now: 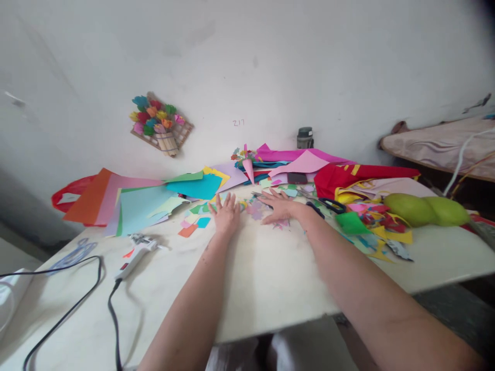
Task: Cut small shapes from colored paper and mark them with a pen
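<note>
My left hand lies palm down on the white table, fingers spread, holding nothing. Close to its left are small cut paper pieces, among them an orange piece and a blue piece. My right hand is also palm down with its fingers apart, partly over a pair of scissors whose dark handle shows past the wrist. Pale purple paper cut-outs lie between the two hands. A second pair of scissors rests just right of my right hand. Whether my right hand touches the scissors under it, I cannot tell.
A glue gun with a black cord lies on the left. Large coloured sheets are stacked behind it. A pink paper cone with small flowers stands at the back. Paper scraps and green fruit are at the right.
</note>
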Action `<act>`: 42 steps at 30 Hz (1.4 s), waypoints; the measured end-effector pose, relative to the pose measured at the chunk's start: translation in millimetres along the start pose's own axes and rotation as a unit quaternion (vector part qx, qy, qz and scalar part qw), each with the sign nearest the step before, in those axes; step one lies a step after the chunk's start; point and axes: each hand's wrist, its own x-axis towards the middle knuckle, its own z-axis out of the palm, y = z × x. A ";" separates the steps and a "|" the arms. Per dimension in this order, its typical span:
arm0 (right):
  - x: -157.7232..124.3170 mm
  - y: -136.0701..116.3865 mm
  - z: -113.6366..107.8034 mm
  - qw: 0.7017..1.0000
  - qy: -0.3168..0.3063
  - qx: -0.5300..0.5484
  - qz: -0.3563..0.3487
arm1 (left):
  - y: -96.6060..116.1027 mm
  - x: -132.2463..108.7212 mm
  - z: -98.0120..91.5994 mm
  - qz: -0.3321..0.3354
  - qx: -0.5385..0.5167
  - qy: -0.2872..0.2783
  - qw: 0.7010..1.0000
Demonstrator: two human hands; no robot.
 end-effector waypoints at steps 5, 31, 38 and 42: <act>1.1 8.2 4.4 0.999 -0.023 -0.017 0.016 | -24.1 3.4 -7.2 -0.112 0.016 0.042 0.993; 49.9 -46.6 19.8 0.980 0.194 -0.019 0.040 | -22.7 2.9 0.1 -0.062 0.073 -0.038 0.995; 69.8 -51.0 12.3 0.983 0.126 0.047 0.126 | -23.6 4.5 1.3 -0.066 0.076 -0.047 0.994; 84.4 -53.7 5.9 0.978 0.078 0.047 0.188 | -23.8 4.8 2.2 -0.059 0.074 -0.045 0.994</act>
